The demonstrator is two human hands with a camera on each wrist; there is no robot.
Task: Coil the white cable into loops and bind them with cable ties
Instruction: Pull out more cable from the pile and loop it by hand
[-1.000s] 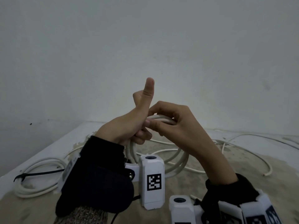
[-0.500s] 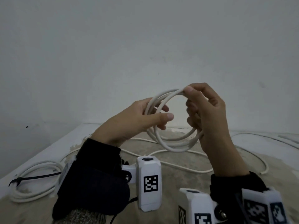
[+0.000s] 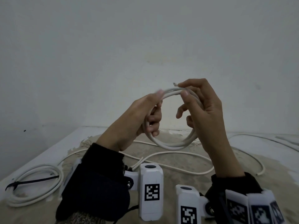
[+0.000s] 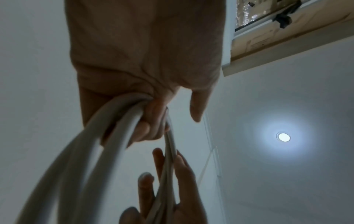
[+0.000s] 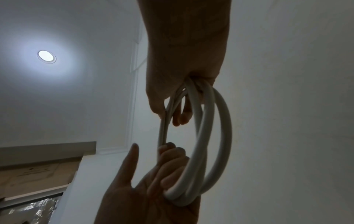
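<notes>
1. Two hands held one coil of white cable point(image 3: 168, 143) upright in the air above the table point(image 3: 48, 152), in front of a pale wall point(image 3: 145, 46).
2. My left hand point(image 3: 129, 123) had the coil's left side; its grip was clenched round the bundled strands, the fingers point(image 4: 149, 121) curled over them in the left wrist view.
3. My right hand point(image 3: 205, 113) had the coil's top right; thumb and forefinger pinched the strands just beside the cable's loose end point(image 3: 175, 84), which poked out to the left of the fingertips. That grip was grasping the cable too.
4. From the right wrist view I saw the loops point(image 5: 208, 136) run from the right hand down into the left palm point(image 5: 145, 197).
5. On the table beneath, more loose white cable point(image 3: 178, 153) lay in open curves, one cut end point(image 3: 258, 174) lying at the right.
6. At the table's left edge lay a finished coil point(image 3: 37, 188), bound by a black cable tie point(image 3: 32, 182) across it.
7. Both wrists carried white camera blocks point(image 3: 151, 191) with black square markers over dark sleeves point(image 3: 93, 191).
8. A round ceiling light point(image 4: 283, 137) glowed in both wrist views.
</notes>
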